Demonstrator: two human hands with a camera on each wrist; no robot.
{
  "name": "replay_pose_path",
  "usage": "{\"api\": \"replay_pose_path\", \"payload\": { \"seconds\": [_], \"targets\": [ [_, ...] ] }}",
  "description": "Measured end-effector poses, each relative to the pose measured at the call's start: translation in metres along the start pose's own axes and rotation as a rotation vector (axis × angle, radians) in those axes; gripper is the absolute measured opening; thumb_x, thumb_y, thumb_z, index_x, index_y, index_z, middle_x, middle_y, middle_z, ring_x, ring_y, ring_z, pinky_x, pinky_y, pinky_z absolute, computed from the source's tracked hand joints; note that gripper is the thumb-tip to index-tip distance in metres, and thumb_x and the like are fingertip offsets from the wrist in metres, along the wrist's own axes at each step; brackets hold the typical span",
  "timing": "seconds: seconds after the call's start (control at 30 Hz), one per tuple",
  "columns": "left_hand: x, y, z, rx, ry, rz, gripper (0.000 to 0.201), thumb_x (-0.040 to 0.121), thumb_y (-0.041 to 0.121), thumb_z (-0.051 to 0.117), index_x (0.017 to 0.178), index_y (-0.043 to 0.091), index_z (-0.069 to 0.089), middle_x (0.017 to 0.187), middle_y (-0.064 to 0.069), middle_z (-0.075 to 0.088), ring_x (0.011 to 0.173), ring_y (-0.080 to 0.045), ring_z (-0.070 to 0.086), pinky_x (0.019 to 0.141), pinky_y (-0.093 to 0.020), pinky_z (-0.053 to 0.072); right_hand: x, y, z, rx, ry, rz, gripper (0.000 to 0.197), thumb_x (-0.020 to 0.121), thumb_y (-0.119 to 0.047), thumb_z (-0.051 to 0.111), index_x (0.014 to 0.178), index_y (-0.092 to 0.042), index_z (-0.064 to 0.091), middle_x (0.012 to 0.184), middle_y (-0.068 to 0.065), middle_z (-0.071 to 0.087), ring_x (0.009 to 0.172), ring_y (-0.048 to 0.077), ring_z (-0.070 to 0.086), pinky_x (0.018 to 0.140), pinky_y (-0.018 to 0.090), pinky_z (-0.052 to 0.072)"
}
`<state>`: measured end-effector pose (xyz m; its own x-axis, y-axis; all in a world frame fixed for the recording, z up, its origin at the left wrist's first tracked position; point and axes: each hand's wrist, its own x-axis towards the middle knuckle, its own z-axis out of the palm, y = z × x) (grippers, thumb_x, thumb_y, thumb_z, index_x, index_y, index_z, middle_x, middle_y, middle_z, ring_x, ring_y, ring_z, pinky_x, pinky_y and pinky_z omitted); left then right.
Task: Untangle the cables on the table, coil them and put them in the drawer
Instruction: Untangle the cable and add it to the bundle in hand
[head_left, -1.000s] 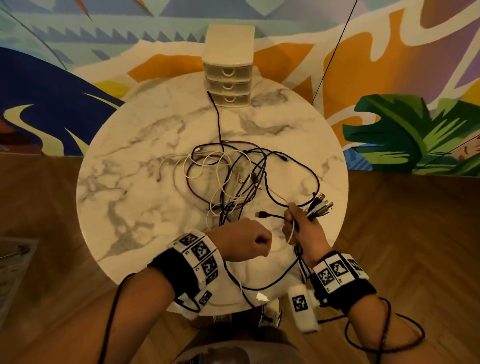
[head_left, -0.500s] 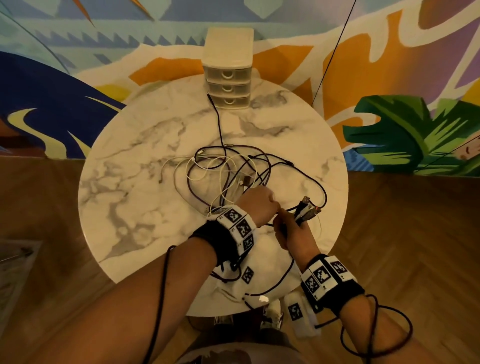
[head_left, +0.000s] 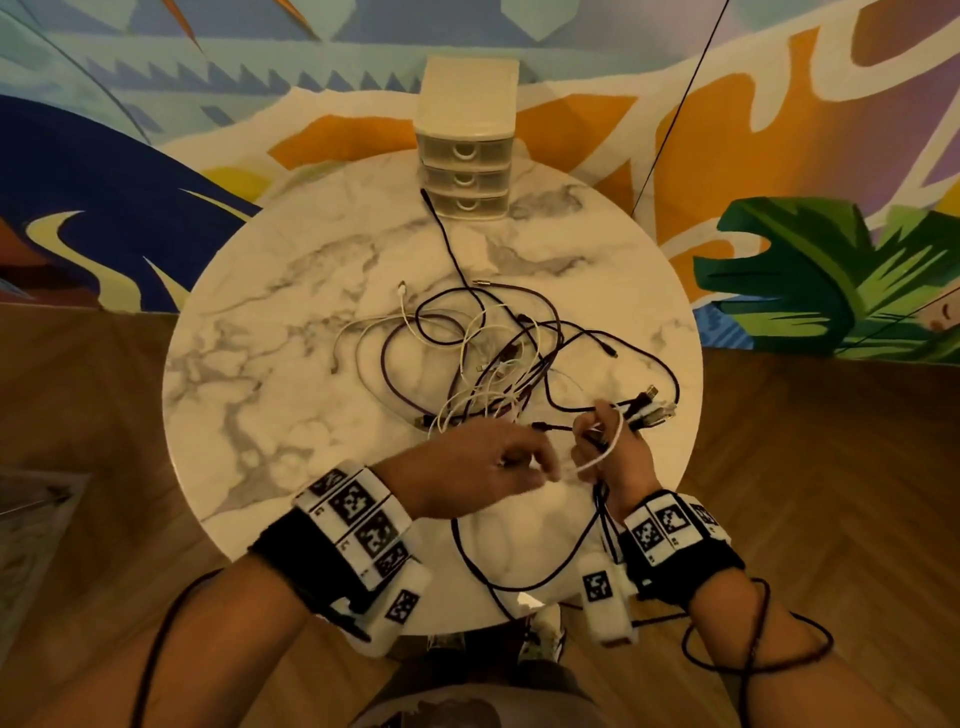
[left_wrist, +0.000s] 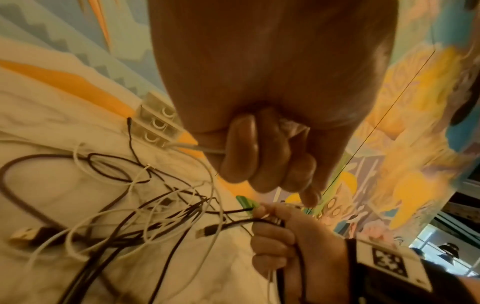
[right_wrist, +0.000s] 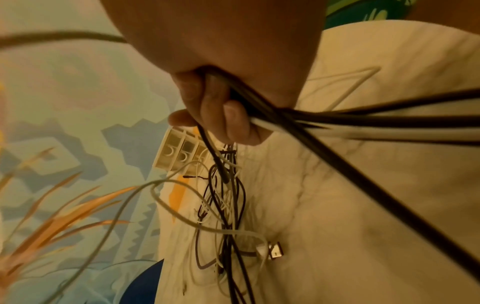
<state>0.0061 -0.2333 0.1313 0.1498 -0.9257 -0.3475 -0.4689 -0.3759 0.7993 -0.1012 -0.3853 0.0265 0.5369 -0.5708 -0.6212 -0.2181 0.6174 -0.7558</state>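
Nearest, at the front edge of the round marble tabletop (head_left: 270, 395), both hands work over the cables. The right hand (head_left: 615, 462) keeps a closed grip on a bundle of cable ends (head_left: 649, 410): black and white cords pass through the fist, and their USB plugs stick out past the fingers (right_wrist: 205, 107) toward the right rim. A white cable (head_left: 605, 452) loops over the back of this hand, and dark cords hang down from it over the table edge, near the wrist.

Just beside it, on the left, the left hand (head_left: 488, 467) is curled with the knuckles up. In the left wrist view its fingers (left_wrist: 241, 148) close around a thin grey-white cable (left_wrist: 192, 147), so this grip is narrow and holds that one cord. The two hands are near each other but do not touch in the head view.

Farther on, in the middle of the tabletop, lies the tangle of cables (head_left: 493, 358): dark purple and black loops mixed with thin white ones, several plugs lying loose among them. One black cable (head_left: 447, 244) runs straight from the tangle toward the back.

At the far edge stands a small cream drawer unit (head_left: 465, 140) with three drawers, all closed; the end of the black cable lies just beside its lowest drawer. Behind it is a painted wall (head_left: 156, 104) in many colours.
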Motion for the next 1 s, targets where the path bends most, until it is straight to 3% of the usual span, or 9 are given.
{"api": "replay_pose_path", "payload": {
  "seconds": [0.07, 0.17, 0.23, 0.37, 0.53, 0.6, 0.7, 0.87, 1.0],
  "targets": [
    [-0.002, -0.013, 0.005, 0.036, -0.057, -0.041, 0.011, 0.092, 0.024, 0.057, 0.098, 0.022, 0.066, 0.093, 0.000, 0.067, 0.081, -0.012, 0.060, 0.074, -0.030, 0.048, 0.001, 0.001, 0.000, 0.064, -0.039, 0.016, 0.042, 0.098, -0.032, 0.040, 0.067, -0.008, 0.052, 0.037, -0.003, 0.034, 0.033, 0.011, 0.025, 0.037, 0.019, 0.016],
    [-0.005, -0.031, 0.003, 0.040, -0.067, -0.132, 0.009, 0.090, 0.020, 0.059, 0.093, 0.014, 0.066, 0.074, 0.014, 0.063, 0.062, 0.004, 0.054, 0.058, -0.011, 0.041, -0.001, -0.001, -0.005, 0.202, -0.068, 0.033, 0.040, 0.096, -0.027, 0.035, 0.068, -0.006, 0.054, 0.035, -0.003, 0.025, 0.032, 0.010, 0.021, 0.037, 0.018, 0.016],
    [-0.008, -0.039, 0.007, 0.056, -0.137, -0.210, 0.008, 0.091, 0.021, 0.058, 0.089, 0.015, 0.063, 0.057, 0.015, 0.056, 0.050, 0.001, 0.049, 0.051, -0.013, 0.039, -0.005, -0.006, -0.009, 0.260, -0.108, 0.037, 0.040, 0.097, -0.027, 0.036, 0.068, -0.006, 0.055, 0.034, -0.003, 0.024, 0.030, 0.010, 0.021, 0.035, 0.015, 0.019],
    [-0.002, -0.045, 0.018, 0.060, -0.251, -0.231, 0.016, 0.094, 0.031, 0.050, 0.093, 0.019, 0.061, 0.082, -0.001, 0.066, 0.071, -0.016, 0.064, 0.067, -0.030, 0.053, -0.011, -0.008, 0.000, 0.034, -0.151, -0.012, 0.041, 0.100, -0.027, 0.036, 0.066, -0.009, 0.051, 0.035, -0.003, 0.027, 0.031, 0.010, 0.023, 0.036, 0.018, 0.017],
    [0.051, -0.020, 0.011, -0.315, 0.254, -0.333, 0.042, 0.098, 0.042, 0.039, 0.096, 0.007, 0.062, 0.075, -0.006, 0.060, 0.060, -0.014, 0.052, 0.057, -0.026, 0.043, -0.022, 0.002, 0.010, -0.190, -0.203, -0.076, 0.039, 0.099, -0.020, 0.037, 0.062, -0.014, 0.050, 0.037, -0.005, 0.035, 0.033, 0.009, 0.026, 0.037, 0.022, 0.018],
    [0.074, -0.013, 0.013, -0.223, 0.211, -0.371, 0.040, 0.096, 0.041, 0.044, 0.087, 0.006, 0.062, 0.067, -0.004, 0.056, 0.057, -0.016, 0.051, 0.054, -0.024, 0.039, -0.028, 0.006, 0.010, -0.355, -0.207, -0.135, 0.033, 0.099, -0.016, 0.041, 0.067, -0.018, 0.051, 0.042, -0.009, 0.043, 0.037, 0.004, 0.033, 0.040, 0.019, 0.025],
    [0.089, -0.005, 0.018, -0.059, 0.180, -0.330, 0.028, 0.093, 0.024, 0.051, 0.069, 0.011, 0.055, 0.065, -0.002, 0.051, 0.066, -0.021, 0.053, 0.056, -0.026, 0.039, -0.031, 0.010, 0.011, -0.300, -0.140, -0.130, 0.038, 0.101, -0.022, 0.037, 0.070, -0.008, 0.053, 0.042, -0.005, 0.037, 0.037, 0.007, 0.029, 0.041, 0.020, 0.022],
    [0.072, 0.028, -0.033, -0.325, 0.489, -0.071, 0.026, 0.095, 0.016, 0.048, 0.073, 0.010, 0.060, 0.063, -0.003, 0.055, 0.057, -0.013, 0.051, 0.058, -0.027, 0.042, -0.022, 0.009, -0.006, -0.196, -0.101, -0.179, 0.044, 0.099, -0.018, 0.034, 0.068, -0.005, 0.062, 0.041, -0.002, 0.028, 0.039, 0.012, 0.019, 0.046, 0.026, 0.012],
    [0.033, 0.037, -0.054, 0.172, 0.227, 0.051, 0.025, 0.096, 0.024, 0.048, 0.082, 0.012, 0.065, 0.065, 0.012, 0.055, 0.060, 0.002, 0.048, 0.059, -0.014, 0.036, -0.018, 0.005, -0.011, -0.227, -0.072, -0.208, 0.036, 0.094, -0.017, 0.039, 0.069, -0.008, 0.063, 0.041, -0.004, 0.030, 0.040, 0.013, 0.020, 0.047, 0.027, 0.013]
  ]
}}
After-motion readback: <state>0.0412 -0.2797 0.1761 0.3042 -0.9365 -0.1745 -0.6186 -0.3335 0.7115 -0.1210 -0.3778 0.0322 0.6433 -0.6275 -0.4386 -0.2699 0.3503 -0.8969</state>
